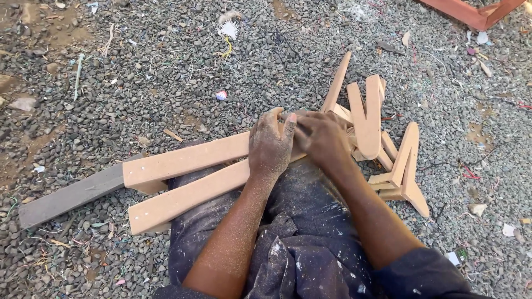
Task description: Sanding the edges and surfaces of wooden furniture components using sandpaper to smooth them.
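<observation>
Two long tan wooden pieces [183, 160] lie across my lap, their ends pointing left over the gravel. My left hand [270, 145], dusted with sawdust, presses down on the upper piece with fingers curled over its edge. My right hand [321, 138] sits just beside it, fingers closed on the same piece where it meets a pile of curved tan wooden parts [382, 144]. What lies under my palms is hidden.
A grey plank [69, 196] lies on the gravel at the left, touching the tan pieces. Loose gravel [166, 72] with scraps and threads covers the ground. A reddish wooden frame corner [471, 11] shows at top right. My dusty dark trousers [299, 238] fill the bottom.
</observation>
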